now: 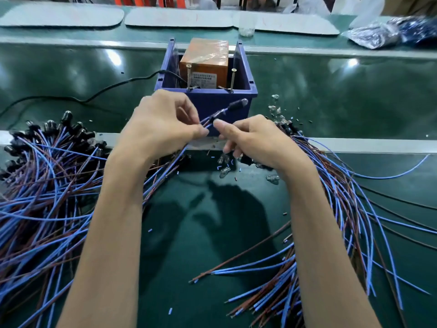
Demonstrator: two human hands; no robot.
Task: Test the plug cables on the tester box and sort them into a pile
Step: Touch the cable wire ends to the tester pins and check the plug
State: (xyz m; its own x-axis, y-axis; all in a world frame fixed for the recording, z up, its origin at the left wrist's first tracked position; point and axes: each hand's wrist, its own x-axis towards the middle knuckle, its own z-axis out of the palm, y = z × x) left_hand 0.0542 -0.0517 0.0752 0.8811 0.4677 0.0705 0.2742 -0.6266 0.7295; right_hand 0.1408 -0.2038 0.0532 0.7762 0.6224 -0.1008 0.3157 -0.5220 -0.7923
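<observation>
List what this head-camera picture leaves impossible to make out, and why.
Head view throughout:
- White label on the orange tester unit: print too small, blurred.
- Left pile of blue and brown cables: cut by the left edge.
- Black-plug cable: partly hidden where the left hand and right hand pinch it.
- Dark plastic bags, top right: contents blurred.

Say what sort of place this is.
Probably a factory bench on a cable test line. A green belt runs across it; a left pile and right pile of cables flank a blue tester box, where the left hand and right hand pinch one cable.
</observation>
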